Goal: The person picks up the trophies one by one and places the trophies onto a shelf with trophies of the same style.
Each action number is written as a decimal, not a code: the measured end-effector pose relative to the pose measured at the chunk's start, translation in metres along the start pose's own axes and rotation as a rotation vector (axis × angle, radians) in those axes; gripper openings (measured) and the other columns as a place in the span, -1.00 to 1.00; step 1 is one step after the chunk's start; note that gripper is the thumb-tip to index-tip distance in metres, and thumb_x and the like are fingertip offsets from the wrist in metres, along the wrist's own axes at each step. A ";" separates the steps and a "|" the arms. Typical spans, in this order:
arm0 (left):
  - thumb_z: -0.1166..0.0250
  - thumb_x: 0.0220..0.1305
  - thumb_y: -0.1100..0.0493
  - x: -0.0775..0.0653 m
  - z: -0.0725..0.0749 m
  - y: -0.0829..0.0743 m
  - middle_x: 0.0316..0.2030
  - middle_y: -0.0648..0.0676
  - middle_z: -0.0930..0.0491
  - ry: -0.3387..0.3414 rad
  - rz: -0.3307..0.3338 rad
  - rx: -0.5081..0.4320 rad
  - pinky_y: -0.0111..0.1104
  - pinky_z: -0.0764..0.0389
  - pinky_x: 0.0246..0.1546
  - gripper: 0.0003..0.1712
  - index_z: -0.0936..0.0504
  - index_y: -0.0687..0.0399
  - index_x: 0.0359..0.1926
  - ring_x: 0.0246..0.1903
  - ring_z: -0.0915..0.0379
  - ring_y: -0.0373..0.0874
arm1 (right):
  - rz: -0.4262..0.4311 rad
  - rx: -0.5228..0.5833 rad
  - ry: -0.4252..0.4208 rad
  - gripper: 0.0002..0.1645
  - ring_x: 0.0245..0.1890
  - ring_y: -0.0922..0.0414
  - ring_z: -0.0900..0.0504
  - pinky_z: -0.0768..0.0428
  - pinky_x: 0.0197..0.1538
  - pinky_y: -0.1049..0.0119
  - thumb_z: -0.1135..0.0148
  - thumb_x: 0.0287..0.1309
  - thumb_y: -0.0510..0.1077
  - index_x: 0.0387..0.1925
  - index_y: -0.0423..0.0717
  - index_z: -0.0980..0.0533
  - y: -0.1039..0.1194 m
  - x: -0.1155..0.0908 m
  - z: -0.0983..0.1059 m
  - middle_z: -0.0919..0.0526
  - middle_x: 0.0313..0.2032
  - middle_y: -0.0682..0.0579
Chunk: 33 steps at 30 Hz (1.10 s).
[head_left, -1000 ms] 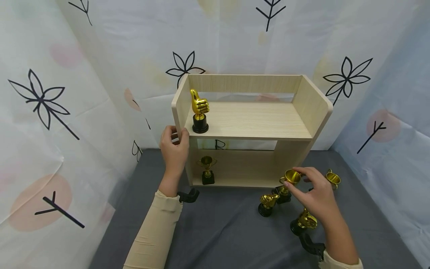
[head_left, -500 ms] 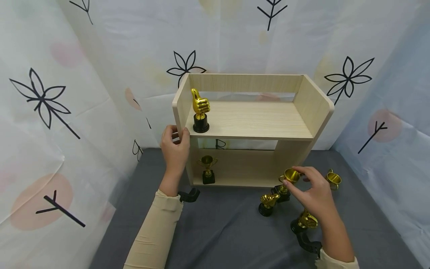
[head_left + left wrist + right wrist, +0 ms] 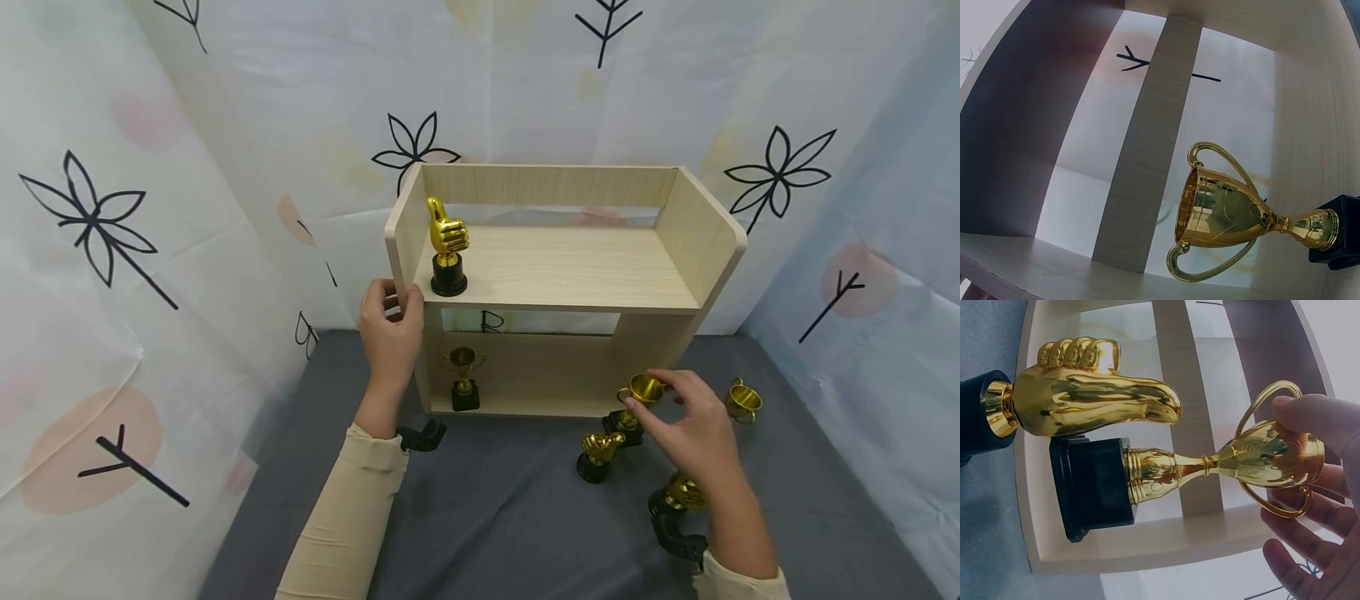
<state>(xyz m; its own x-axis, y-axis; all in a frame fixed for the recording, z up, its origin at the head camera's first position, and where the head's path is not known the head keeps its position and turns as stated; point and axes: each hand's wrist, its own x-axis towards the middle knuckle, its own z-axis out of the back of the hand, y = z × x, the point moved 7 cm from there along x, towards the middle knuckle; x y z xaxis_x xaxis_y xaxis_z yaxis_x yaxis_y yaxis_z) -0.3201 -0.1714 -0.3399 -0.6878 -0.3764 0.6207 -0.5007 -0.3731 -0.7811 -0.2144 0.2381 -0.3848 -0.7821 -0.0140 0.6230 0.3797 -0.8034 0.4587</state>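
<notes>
My left hand grips the left side panel of a pale wooden shelf, thumb at the front edge. With thumb and fingers my right hand pinches the gold cup of a trophy cup by its rim and handle. Its black base hangs or stands by the shelf's lower right front; I cannot tell whether it touches the cloth. Just in front of it stands a gold thumbs-up trophy, large in the right wrist view. Another trophy cup stands upright at the lower shelf's left end.
A thumbs-up trophy stands on the upper shelf's left. Right of my right hand is another gold cup; a further gold trophy is partly hidden by my right wrist. Grey cloth covers the table, with patterned fabric walls around it.
My right hand and the pinched trophy cup have shifted slightly left, toward the shelf opening. My left hand keeps its hold on the side panel.
</notes>
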 end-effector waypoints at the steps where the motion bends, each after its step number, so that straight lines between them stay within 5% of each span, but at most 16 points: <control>1: -0.29 0.49 0.06 0.000 0.000 -0.001 -0.11 0.20 -0.62 0.000 0.000 0.001 0.01 -0.75 -0.17 -0.73 -0.65 0.21 -0.09 -0.16 -0.68 0.04 | -0.002 -0.001 0.000 -0.43 -0.10 -0.02 -0.65 -0.48 -0.07 0.34 -0.67 0.00 -0.19 0.09 -0.20 -0.68 0.000 0.000 -0.001 -0.74 -0.05 -0.11; 13: -0.28 0.48 0.07 0.000 0.000 -0.002 -0.10 0.23 -0.62 0.003 -0.003 0.016 0.01 -0.76 -0.15 -0.73 -0.64 0.23 -0.09 -0.17 -0.70 0.07 | -0.004 0.004 0.004 -0.44 -0.10 -0.07 -0.68 -0.45 -0.07 0.41 -0.66 0.01 -0.18 0.08 -0.23 -0.68 0.001 0.001 -0.011 -0.75 -0.05 -0.14; 22: -0.28 0.50 0.05 -0.001 0.000 -0.002 -0.10 0.23 -0.62 0.009 0.001 0.021 0.00 -0.75 -0.16 -0.72 -0.64 0.22 -0.08 -0.16 -0.69 0.08 | -0.013 -0.021 0.011 -0.43 -0.08 -0.10 -0.69 -0.58 -0.10 -0.04 -0.66 0.04 -0.15 0.09 -0.22 -0.67 0.003 0.002 -0.021 -0.74 -0.04 -0.15; 33: -0.28 0.49 0.07 0.000 0.000 -0.002 -0.11 0.22 -0.62 0.002 0.004 0.023 0.00 -0.75 -0.14 -0.74 -0.64 0.22 -0.09 -0.15 -0.69 0.08 | -0.011 0.017 -0.020 -0.43 -0.05 -0.14 -0.68 -0.62 -0.02 -0.16 -0.67 0.02 -0.15 0.07 -0.25 -0.67 0.007 0.003 -0.027 -0.73 -0.05 -0.18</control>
<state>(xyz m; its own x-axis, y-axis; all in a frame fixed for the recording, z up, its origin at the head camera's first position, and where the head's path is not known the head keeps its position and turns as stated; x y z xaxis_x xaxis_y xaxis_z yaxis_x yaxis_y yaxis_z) -0.3187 -0.1705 -0.3385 -0.6906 -0.3762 0.6176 -0.4859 -0.3911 -0.7816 -0.2277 0.2163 -0.3971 -0.7766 0.0071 0.6300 0.3795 -0.7930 0.4767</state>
